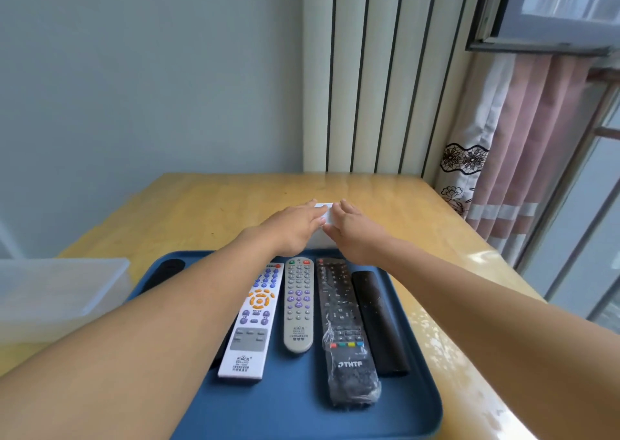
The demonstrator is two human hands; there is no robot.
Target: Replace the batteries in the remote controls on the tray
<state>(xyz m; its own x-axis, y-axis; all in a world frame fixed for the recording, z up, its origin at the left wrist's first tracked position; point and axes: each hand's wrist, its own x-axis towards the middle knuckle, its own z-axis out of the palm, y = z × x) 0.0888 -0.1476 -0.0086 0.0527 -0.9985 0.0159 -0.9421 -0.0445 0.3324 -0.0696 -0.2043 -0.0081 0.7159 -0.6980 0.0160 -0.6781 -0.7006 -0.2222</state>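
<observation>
Both arms reach over the blue tray [302, 416] to a small white box [322, 230] on the wooden worktop [208, 204] just beyond it. The left hand [295, 226] and right hand [352, 231] lie on the box from either side, fingers fairly straight. On the tray lie 5 remote controls [298, 302] side by side, one partly hidden under the left forearm. A clear plastic container [57, 292] sits left.

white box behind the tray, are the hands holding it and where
Both hands are on the small white box: left hand on its left side, right hand on its right. Whether it is lifted cannot be told.
</observation>
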